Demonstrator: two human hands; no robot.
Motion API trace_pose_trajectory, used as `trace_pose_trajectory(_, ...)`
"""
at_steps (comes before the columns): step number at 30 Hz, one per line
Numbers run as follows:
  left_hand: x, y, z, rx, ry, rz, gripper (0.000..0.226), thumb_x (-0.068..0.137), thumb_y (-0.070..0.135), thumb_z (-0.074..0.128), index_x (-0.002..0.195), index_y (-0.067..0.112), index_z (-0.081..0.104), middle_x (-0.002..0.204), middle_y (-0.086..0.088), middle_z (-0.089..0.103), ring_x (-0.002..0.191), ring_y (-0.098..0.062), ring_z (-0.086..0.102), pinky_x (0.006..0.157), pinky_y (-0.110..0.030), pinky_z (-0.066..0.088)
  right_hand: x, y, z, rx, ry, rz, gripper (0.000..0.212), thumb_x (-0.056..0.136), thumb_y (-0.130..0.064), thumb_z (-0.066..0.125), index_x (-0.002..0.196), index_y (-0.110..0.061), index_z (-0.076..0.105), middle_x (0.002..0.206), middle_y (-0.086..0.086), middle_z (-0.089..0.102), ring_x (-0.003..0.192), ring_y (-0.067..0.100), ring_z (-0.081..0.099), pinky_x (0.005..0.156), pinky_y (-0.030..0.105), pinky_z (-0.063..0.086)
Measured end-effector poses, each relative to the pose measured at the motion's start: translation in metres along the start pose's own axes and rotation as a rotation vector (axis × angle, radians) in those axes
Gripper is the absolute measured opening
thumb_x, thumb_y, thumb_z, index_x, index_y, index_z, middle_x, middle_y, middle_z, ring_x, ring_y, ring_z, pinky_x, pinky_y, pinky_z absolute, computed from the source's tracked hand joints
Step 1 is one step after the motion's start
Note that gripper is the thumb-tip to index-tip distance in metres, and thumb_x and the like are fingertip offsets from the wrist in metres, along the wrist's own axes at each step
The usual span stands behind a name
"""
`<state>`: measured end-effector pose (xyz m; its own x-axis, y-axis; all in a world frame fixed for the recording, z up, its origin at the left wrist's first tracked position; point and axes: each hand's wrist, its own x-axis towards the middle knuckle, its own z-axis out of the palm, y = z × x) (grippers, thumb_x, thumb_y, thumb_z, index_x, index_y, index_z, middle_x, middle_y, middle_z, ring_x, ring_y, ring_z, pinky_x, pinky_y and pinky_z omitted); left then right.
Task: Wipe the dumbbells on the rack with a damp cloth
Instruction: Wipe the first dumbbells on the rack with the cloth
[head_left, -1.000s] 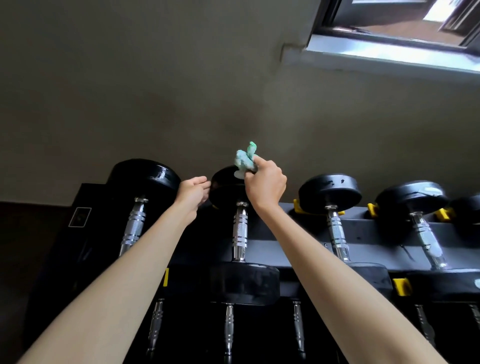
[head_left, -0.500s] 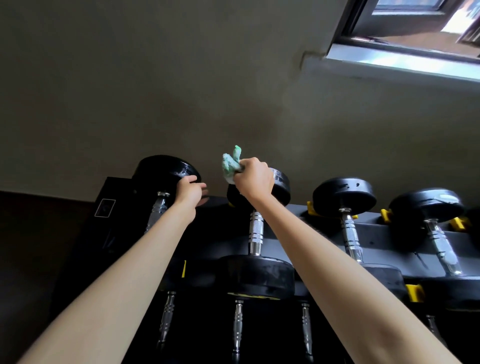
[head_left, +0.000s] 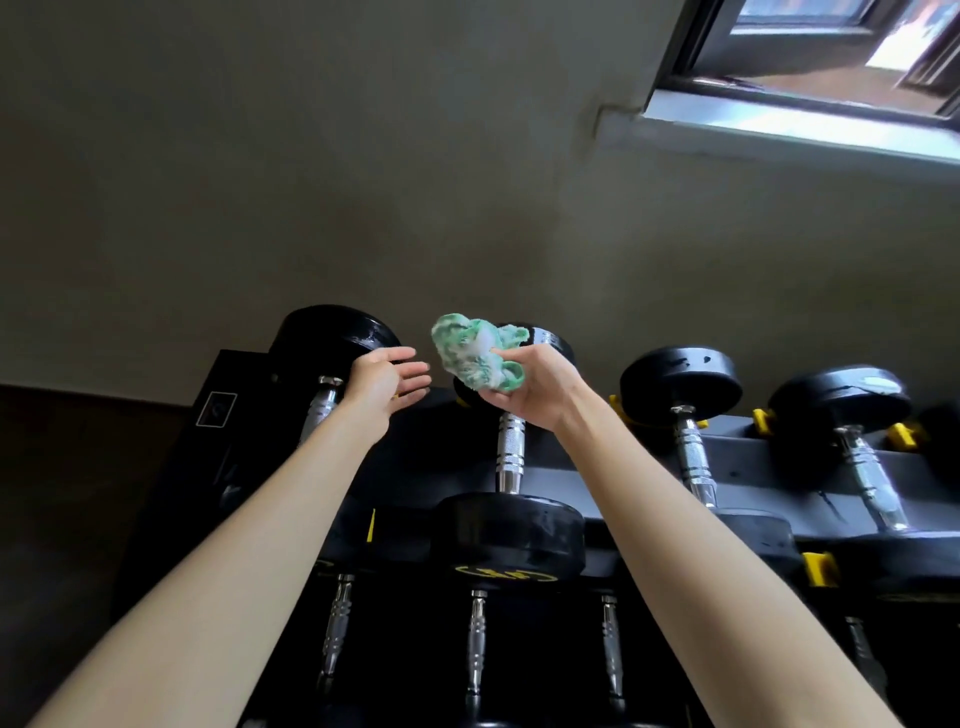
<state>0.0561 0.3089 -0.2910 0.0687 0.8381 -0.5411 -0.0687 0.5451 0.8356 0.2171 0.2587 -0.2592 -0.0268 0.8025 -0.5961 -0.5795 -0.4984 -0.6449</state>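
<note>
1. Two hands are raised in front of the top row of the dumbbell rack (head_left: 753, 470). The right hand (head_left: 537, 389) is turned palm towards the camera, with thumb and fingers curled round a bunched green-and-white cloth (head_left: 475, 351).
2. The left hand (head_left: 382, 382) is open with its fingers straight and pointing at the cloth. A narrow gap separates its fingertips from the cloth.
3. The cloth sits in front of the far head (head_left: 550, 338) of the second dumbbell. Whether it touches that head cannot be told. The knurled steel handle (head_left: 508, 449) below it is uncovered.
4. Edges: the leftmost dumbbell (head_left: 335, 332) stands at the rack's left end, just behind the left hand. Two more dumbbells (head_left: 680, 384) (head_left: 839, 400) stand to the right, apart from each other, with yellow saddles (head_left: 761, 421) between them.
5. Open room: bare wall (head_left: 311, 156) rises above the top row. The window sill (head_left: 779, 124) at upper right is well apart from both hands. Lower-tier handles (head_left: 476, 639) run beneath the forearms.
6. Change from half a second earlier: the right hand was a fist pressing the cloth onto the second dumbbell's far head. It has since lifted and rolled over, exposing more of the cloth.
7. The left hand, then resting on the leftmost dumbbell's head, has come away and opened towards the cloth.
</note>
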Motion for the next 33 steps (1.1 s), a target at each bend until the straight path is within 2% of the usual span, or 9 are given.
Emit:
trace_pose_trajectory(2, -0.008, 0.005, 0.007, -0.059, -0.164, -0.014, 0.041, 0.091, -0.011, 0.026, 0.120, 0.002, 0.052, 0.109, -0.017, 0.063, 0.085, -0.023, 0.064, 0.070, -0.029, 0.053, -0.003, 0.004, -0.010, 0.088, -0.051, 0.018, 0.029, 0.093, -0.002, 0.040, 0.120, -0.001, 0.051, 0.112, 0.015, 0.062, 0.095, 0.025, 0.061, 0.062, 0.026, 0.058)
trace_pose_trajectory(4, -0.016, 0.010, 0.014, -0.064, -0.318, -0.017, 0.032, 0.094, -0.003, 0.034, 0.111, 0.006, 0.058, 0.100, -0.011, 0.066, 0.085, -0.023, 0.065, 0.075, -0.031, 0.052, -0.007, 0.006, -0.019, 0.140, -0.074, 0.031, 0.034, 0.095, -0.004, 0.038, 0.127, 0.001, 0.047, 0.122, 0.019, 0.059, 0.102, 0.028, 0.061, 0.069, 0.029, 0.058)
trace_pose_trajectory(7, -0.020, 0.012, 0.022, -0.026, -0.414, -0.004, 0.022, 0.095, 0.006, 0.042, 0.103, 0.010, 0.062, 0.095, -0.008, 0.066, 0.084, -0.022, 0.065, 0.076, -0.033, 0.055, -0.013, 0.008, -0.030, 0.198, -0.097, 0.002, 0.028, 0.096, -0.001, 0.037, 0.120, 0.003, 0.051, 0.106, 0.018, 0.066, 0.085, 0.027, 0.069, 0.073, 0.033, 0.059)
trace_pose_trajectory(11, -0.022, 0.008, 0.030, 0.060, -0.422, 0.069, 0.008, 0.093, 0.009, 0.053, 0.088, 0.011, 0.058, 0.086, -0.007, 0.064, 0.071, -0.015, 0.065, 0.063, -0.026, 0.059, -0.020, 0.009, -0.044, -0.048, -0.049, -0.088, 0.027, 0.093, 0.001, 0.041, 0.117, -0.003, 0.054, 0.101, 0.011, 0.067, 0.078, 0.019, 0.070, 0.068, 0.030, 0.059)
trace_pose_trajectory(16, -0.028, 0.003, 0.045, 0.087, -0.354, 0.191, 0.018, 0.094, 0.011, 0.051, 0.077, 0.014, 0.049, 0.089, -0.004, 0.059, 0.075, -0.013, 0.059, 0.054, -0.023, 0.056, -0.026, 0.008, -0.054, -0.157, 0.041, -0.132, 0.022, 0.088, 0.001, 0.054, 0.104, -0.014, 0.059, 0.097, 0.006, 0.069, 0.071, 0.018, 0.070, 0.063, 0.030, 0.058)
trace_pose_trajectory(21, -0.033, 0.007, 0.058, -0.004, -0.303, 0.311, 0.022, 0.092, 0.004, 0.050, 0.072, 0.014, 0.047, 0.086, 0.000, 0.061, 0.082, -0.008, 0.059, 0.078, -0.027, 0.051, -0.027, 0.004, -0.057, -0.098, 0.106, -0.205, 0.025, 0.087, 0.004, 0.055, 0.101, -0.017, 0.056, 0.096, 0.008, 0.068, 0.065, 0.018, 0.070, 0.059, 0.027, 0.057)
trace_pose_trajectory(26, -0.038, 0.008, 0.067, -0.053, -0.360, 0.414, 0.025, 0.091, 0.001, 0.051, 0.070, 0.014, 0.046, 0.080, -0.002, 0.057, 0.079, -0.011, 0.058, 0.075, -0.023, 0.050, -0.029, 0.002, -0.056, -0.134, 0.228, -0.268, 0.023, 0.086, 0.008, 0.053, 0.096, -0.012, 0.055, 0.087, 0.007, 0.066, 0.063, 0.015, 0.068, 0.054, 0.023, 0.055)
trace_pose_trajectory(29, -0.041, 0.010, 0.072, 0.087, -0.375, 0.549, 0.023, 0.086, 0.000, 0.059, 0.070, 0.014, 0.049, 0.080, -0.002, 0.058, 0.078, -0.013, 0.055, 0.077, -0.024, 0.049, -0.030, 0.000, -0.057, -0.165, 0.288, -0.299, 0.023, 0.086, 0.010, 0.052, 0.102, -0.007, 0.055, 0.087, 0.008, 0.065, 0.070, 0.017, 0.065, 0.051, 0.020, 0.055)
trace_pose_trajectory(33, -0.052, 0.012, 0.081, 0.365, -0.432, 0.702, 0.027, 0.082, 0.000, 0.063, 0.066, 0.016, 0.049, 0.083, 0.005, 0.062, 0.070, -0.007, 0.054, 0.063, -0.012, 0.044, -0.031, -0.002, -0.060, -0.193, 0.325, -0.288, 0.027, 0.085, 0.011, 0.053, 0.111, 0.004, 0.056, 0.087, 0.011, 0.064, 0.070, 0.018, 0.064, 0.048, 0.020, 0.053)
